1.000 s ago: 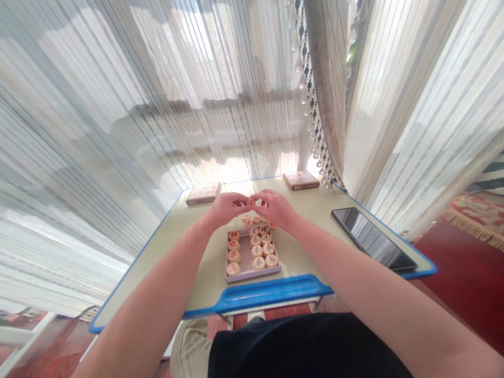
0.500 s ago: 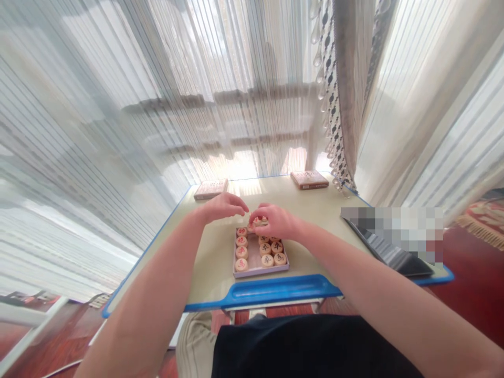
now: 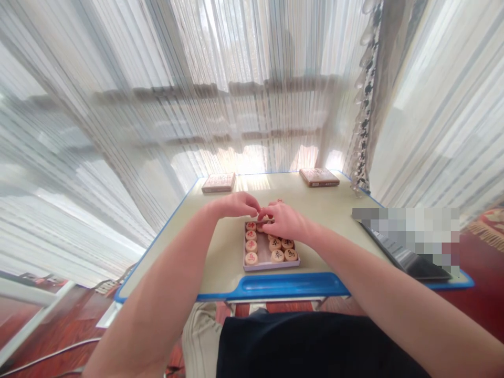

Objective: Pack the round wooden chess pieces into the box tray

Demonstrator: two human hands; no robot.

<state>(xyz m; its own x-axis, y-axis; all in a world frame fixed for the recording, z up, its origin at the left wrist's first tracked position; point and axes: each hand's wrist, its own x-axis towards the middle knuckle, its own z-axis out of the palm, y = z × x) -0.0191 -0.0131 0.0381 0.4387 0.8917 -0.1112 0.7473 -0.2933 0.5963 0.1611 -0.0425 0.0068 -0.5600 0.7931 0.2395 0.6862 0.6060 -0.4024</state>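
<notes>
A shallow open box [image 3: 271, 266] of xiangqi pieces lies on the table before me. Red-lettered pieces [image 3: 251, 246] form a column along its left side, and black-lettered pieces [image 3: 277, 255] fill the right side. Between them the box floor is bare. My right hand [image 3: 285, 221] is over the box's far end, its fingers curled around a xiangqi piece that they mostly cover. Beside it, my left hand [image 3: 238, 205] bends in at the far edge, thumb and fingers close together; what they hold, if anything, is hidden. Another red-lettered piece [image 3: 280, 200] shows behind my right hand.
Two flat boxes [image 3: 219, 182] [image 3: 319, 177] lie at the table's far corners. A dark, partly blurred-out device [image 3: 409, 257] is at the right. A blue tray groove [image 3: 291, 285] runs along the near edge. String curtains [image 3: 236, 121] hang behind the table.
The view has shifted, so the table and box appear a little farther right. My hands have come closer together at the box's far end, and my right fingers have lowered toward the pieces.
</notes>
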